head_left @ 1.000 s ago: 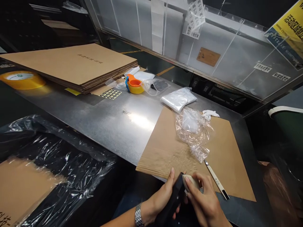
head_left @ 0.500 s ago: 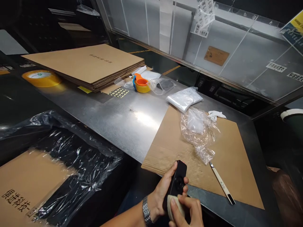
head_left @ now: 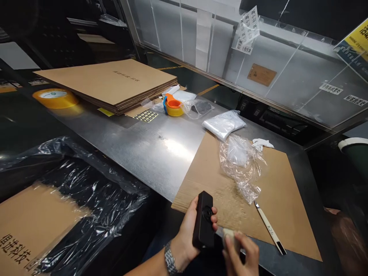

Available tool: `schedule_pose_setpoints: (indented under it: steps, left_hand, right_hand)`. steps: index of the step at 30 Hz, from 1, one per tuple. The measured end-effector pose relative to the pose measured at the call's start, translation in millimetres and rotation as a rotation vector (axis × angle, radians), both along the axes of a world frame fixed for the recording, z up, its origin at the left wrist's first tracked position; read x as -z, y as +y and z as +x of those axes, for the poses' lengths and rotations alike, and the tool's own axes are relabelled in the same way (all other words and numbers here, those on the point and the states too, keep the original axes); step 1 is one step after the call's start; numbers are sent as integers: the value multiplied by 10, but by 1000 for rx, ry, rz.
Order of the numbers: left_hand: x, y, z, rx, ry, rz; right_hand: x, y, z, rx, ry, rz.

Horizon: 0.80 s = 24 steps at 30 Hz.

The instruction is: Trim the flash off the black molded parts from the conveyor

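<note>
My left hand (head_left: 188, 230) is wrapped round a black oblong device (head_left: 203, 220) with a round dial-like part on its face. The device is tilted, just off the near edge of the table. To its right, my right hand (head_left: 243, 251) pinches a small off-white pad (head_left: 230, 234), slightly blurred, now apart from the device. A flat cardboard sheet (head_left: 276, 191) lies on the table beyond both hands. On it rest a white-handled blade tool (head_left: 270, 228) marked "A26" and a crumpled clear plastic bag (head_left: 241, 161).
Stacked cardboard (head_left: 106, 82) and a yellow tape roll (head_left: 56, 98) sit at the far left. An orange tape dispenser (head_left: 174, 106), a white plastic packet (head_left: 224, 124) and a white glove-like item (head_left: 262, 143) lie at the back. A box lined with black plastic (head_left: 86, 176) stands at left.
My right hand has moved right with the pad, away from the device. My left hand has shifted slightly left and turned the device so more of its face shows.
</note>
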<state>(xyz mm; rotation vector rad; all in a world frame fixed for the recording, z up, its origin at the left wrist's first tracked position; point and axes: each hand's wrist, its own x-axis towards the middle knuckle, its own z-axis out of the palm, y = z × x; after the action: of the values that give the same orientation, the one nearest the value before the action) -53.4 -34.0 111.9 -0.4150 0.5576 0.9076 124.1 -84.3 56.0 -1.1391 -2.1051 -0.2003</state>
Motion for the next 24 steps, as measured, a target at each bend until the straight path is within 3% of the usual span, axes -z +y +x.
schedule_pose_setpoints:
  steps: [7, 11, 15, 17, 21, 24]
  left_hand:
    - [-32, -135, 59, -87, 417, 281]
    - [19, -222, 55, 24, 505, 240]
    - [7, -259, 35, 73, 423, 336]
    - [-4, -253, 31, 109, 357, 366]
    - [48, -213, 12, 220, 165, 283]
    - [118, -190, -2, 143, 60, 264]
  right_hand:
    - [99, 725, 387, 124, -120, -183]
    - [14, 800, 293, 143, -127, -198]
    - [-270, 625, 125, 29, 43, -352]
    - [-333, 576, 156, 10, 143, -420]
    - [-138, 646, 553, 328, 19, -390]
    - [91, 736, 934, 466, -76, -387]
